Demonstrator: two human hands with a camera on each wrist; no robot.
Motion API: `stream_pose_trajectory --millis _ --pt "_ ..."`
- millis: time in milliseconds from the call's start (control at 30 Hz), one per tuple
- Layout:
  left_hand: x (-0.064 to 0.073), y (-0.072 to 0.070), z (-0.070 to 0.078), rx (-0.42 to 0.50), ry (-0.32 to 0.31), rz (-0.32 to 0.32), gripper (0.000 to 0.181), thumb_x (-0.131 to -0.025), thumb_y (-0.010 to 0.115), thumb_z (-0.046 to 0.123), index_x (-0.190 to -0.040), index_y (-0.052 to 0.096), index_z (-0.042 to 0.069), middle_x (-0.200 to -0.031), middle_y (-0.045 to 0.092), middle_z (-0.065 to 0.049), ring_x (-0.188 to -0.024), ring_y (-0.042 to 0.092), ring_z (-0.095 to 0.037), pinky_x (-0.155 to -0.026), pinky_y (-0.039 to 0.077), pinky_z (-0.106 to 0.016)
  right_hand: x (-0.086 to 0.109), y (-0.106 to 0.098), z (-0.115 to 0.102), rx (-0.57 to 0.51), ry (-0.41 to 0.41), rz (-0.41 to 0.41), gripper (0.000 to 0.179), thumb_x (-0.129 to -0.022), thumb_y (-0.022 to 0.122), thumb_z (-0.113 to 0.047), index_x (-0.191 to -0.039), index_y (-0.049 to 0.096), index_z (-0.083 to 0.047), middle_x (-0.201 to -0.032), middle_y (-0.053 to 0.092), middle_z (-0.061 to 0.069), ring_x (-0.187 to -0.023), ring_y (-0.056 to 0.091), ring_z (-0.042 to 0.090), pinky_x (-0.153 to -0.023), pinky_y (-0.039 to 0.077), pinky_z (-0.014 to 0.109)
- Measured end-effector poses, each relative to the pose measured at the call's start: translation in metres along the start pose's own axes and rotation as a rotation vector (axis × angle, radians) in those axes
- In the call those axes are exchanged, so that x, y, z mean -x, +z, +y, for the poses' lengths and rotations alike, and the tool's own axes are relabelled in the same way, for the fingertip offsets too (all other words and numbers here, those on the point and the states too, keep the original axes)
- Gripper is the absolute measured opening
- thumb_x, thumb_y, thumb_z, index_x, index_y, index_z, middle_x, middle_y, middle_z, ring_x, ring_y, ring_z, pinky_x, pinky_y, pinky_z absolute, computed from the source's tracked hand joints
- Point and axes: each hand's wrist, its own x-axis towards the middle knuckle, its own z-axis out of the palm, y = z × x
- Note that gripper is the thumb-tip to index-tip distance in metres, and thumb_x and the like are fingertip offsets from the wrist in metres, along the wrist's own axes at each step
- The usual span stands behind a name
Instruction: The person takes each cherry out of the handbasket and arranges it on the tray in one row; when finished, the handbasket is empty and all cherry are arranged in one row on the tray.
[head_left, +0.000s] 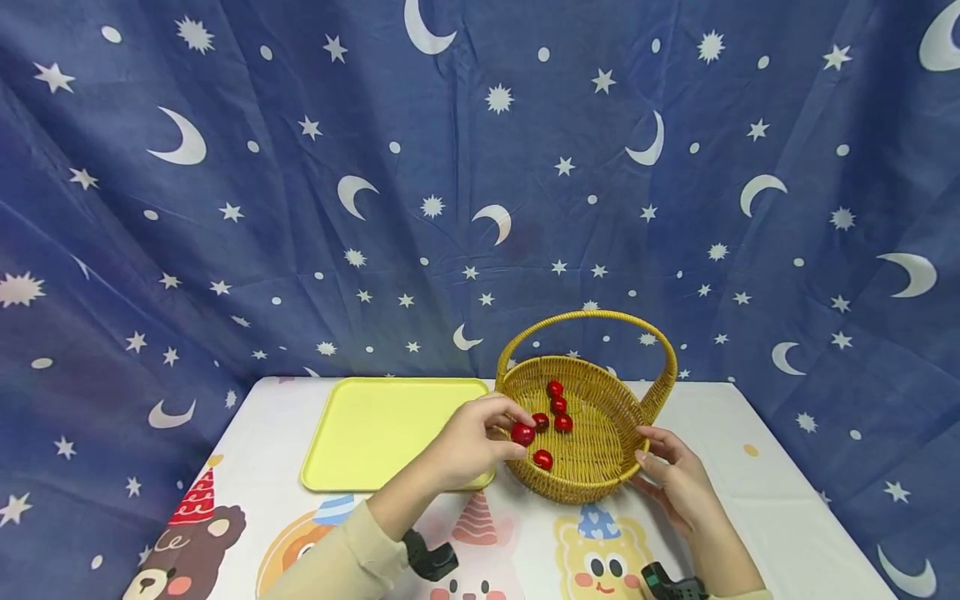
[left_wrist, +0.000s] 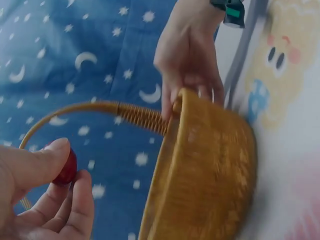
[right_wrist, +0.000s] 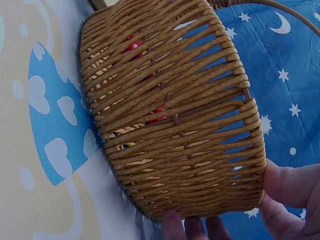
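Note:
A round wicker basket (head_left: 577, 493) with a tall arched handle stands on the table, tilted in the head view so that its inside shows. Several shiny red cherries (head_left: 563, 423) lie in its left half. My left hand (head_left: 472, 442) is at the left side of the rim and pinches a red cherry (left_wrist: 68, 170) between thumb and fingertips. Over on the right, my right hand (head_left: 681, 483) holds the basket's rim; its thumb (right_wrist: 287, 184) lies at the edge and other fingers touch the woven wall. Through the weave, red fruit (right_wrist: 133, 44) shows in the right wrist view.
A yellow rectangular tray (head_left: 397, 417) lies left of the basket, partly behind my left forearm. The white tablecloth (head_left: 757, 500) carries cartoon animals. A blue curtain (head_left: 420, 275) with moons and stars hangs behind the table.

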Motion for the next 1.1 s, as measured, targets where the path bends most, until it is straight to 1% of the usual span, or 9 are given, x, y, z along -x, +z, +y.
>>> stream_pose_trajectory --millis 67,133,267,333,433,567,700,867,1100 --pt "0.01 -0.015 -0.011 0.026 -0.037 0.048 0.031 -0.087 0.081 -0.006 -0.112 0.077 0.012 -0.113 0.073 -0.007 -0.101 0.073 -0.018 -0.085 0.061 -0.024 0.0 0.0 0.0 0.006 0.005 0.0 0.047 -0.105 0.059 -0.002 -0.151 0.05 -0.005 -0.139 0.049 0.013 -0.116 0.063 0.016 -0.094 0.061 0.035" --pt "0.015 -0.029 -0.024 0.048 -0.096 0.108 0.031 -0.087 0.081 -0.009 -0.111 0.076 0.009 -0.112 0.074 -0.011 -0.096 0.073 -0.019 -0.082 0.062 -0.025 0.0 0.0 -0.001 0.017 0.008 -0.001 0.047 -0.105 0.059 -0.002 -0.151 0.05 -0.005 -0.142 0.048 0.014 -0.116 0.063 0.016 -0.094 0.061 0.034" --pt "0.01 -0.047 -0.054 0.003 -0.214 0.219 0.032 -0.085 0.084 -0.007 -0.111 0.076 0.009 -0.11 0.076 -0.01 -0.086 0.071 -0.017 -0.072 0.059 -0.028 0.0 0.001 -0.002 0.024 0.011 0.004 0.047 -0.106 0.058 -0.002 -0.152 0.049 -0.005 -0.146 0.046 0.015 -0.117 0.063 0.016 -0.094 0.061 0.034" --pt "0.004 -0.05 -0.069 -0.037 -0.256 0.248 0.031 -0.085 0.085 -0.005 -0.11 0.077 0.011 -0.109 0.075 -0.008 -0.081 0.069 -0.016 -0.066 0.056 -0.029 0.0 0.0 -0.002 0.016 0.011 0.002 0.047 -0.106 0.058 -0.002 -0.152 0.049 -0.006 -0.144 0.047 0.014 -0.117 0.063 0.016 -0.094 0.06 0.034" --pt "-0.005 -0.048 -0.091 -0.086 -0.293 0.249 0.028 -0.084 0.087 -0.002 -0.107 0.078 0.012 -0.108 0.074 -0.007 -0.074 0.068 -0.018 -0.059 0.053 -0.029 0.001 0.0 -0.001 0.01 0.015 -0.004 0.048 -0.106 0.059 -0.004 -0.153 0.049 -0.006 -0.142 0.046 0.012 -0.118 0.061 0.015 -0.094 0.06 0.034" --pt "-0.018 -0.04 -0.113 -0.12 -0.315 0.214 0.027 -0.082 0.088 0.0 -0.104 0.078 0.011 -0.105 0.075 -0.007 -0.076 0.068 -0.017 -0.064 0.053 -0.028 0.001 -0.001 0.0 0.005 0.014 -0.006 0.048 -0.106 0.06 -0.004 -0.152 0.049 -0.007 -0.141 0.046 0.012 -0.118 0.06 0.016 -0.094 0.06 0.035" --pt "-0.028 -0.033 -0.122 -0.184 -0.308 0.194 0.027 -0.08 0.09 0.002 -0.104 0.079 0.011 -0.1 0.076 -0.005 -0.086 0.065 -0.015 -0.077 0.052 -0.029 0.0 0.0 0.001 0.008 0.014 0.001 0.048 -0.106 0.059 -0.003 -0.153 0.049 -0.007 -0.146 0.044 0.014 -0.119 0.061 0.016 -0.094 0.06 0.035" --pt "-0.033 -0.027 -0.123 -0.251 -0.333 0.197 0.028 -0.08 0.09 0.002 -0.104 0.081 0.013 -0.1 0.077 -0.002 -0.092 0.066 -0.018 -0.086 0.052 -0.035 0.0 0.002 0.002 0.045 0.029 -0.004 0.05 -0.107 0.059 -0.005 -0.156 0.047 -0.008 -0.156 0.04 0.017 -0.121 0.06 0.015 -0.096 0.06 0.034" --pt "-0.037 -0.025 -0.123 -0.296 -0.33 0.194 0.035 -0.08 0.092 0.007 -0.112 0.082 0.014 -0.106 0.079 -0.002 -0.101 0.069 -0.02 -0.094 0.054 -0.041 0.001 0.001 0.001 0.041 0.032 0.006 0.048 -0.107 0.059 -0.005 -0.154 0.048 -0.009 -0.151 0.042 0.015 -0.12 0.061 0.016 -0.096 0.06 0.035"
